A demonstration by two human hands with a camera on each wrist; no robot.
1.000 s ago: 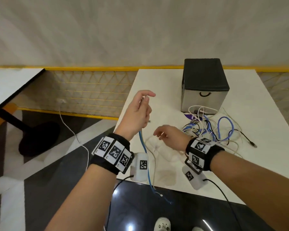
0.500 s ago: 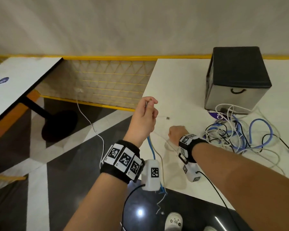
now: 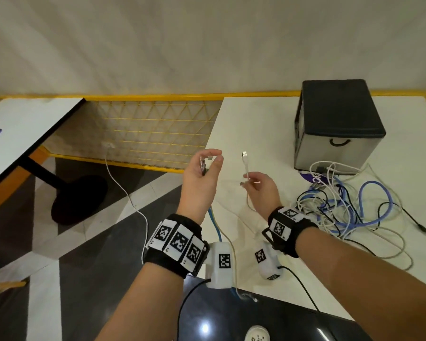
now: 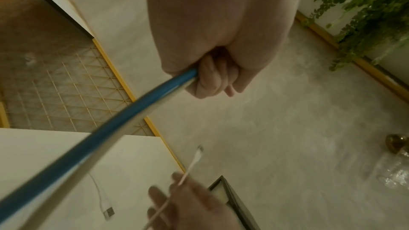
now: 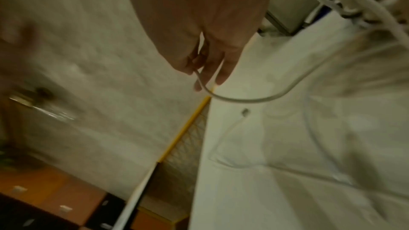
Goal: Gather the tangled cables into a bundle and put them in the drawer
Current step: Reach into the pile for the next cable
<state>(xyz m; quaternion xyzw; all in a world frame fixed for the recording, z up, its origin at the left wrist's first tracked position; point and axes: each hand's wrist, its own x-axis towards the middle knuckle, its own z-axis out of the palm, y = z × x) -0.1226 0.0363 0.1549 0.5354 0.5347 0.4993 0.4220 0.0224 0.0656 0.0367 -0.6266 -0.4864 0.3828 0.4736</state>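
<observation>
My left hand is raised off the table's left edge and grips the ends of a blue cable and a white one; in the left wrist view the blue cable runs out of my curled left fingers. My right hand pinches a thin white USB cable with its plug pointing up. In the right wrist view that white cable loops down from my fingertips. A tangle of blue, white and black cables lies on the white table before the grey drawer box, whose drawer is closed.
The table's left edge drops to a dark floor. A yellow mesh fence runs behind, and a second table stands at the left. A white cord hangs by the fence. A black cable end trails to the right.
My right hand has lifted off the table holding the white USB cable, plug upward. My left hand stays raised with the blue and white cables. The view has shifted slightly.
</observation>
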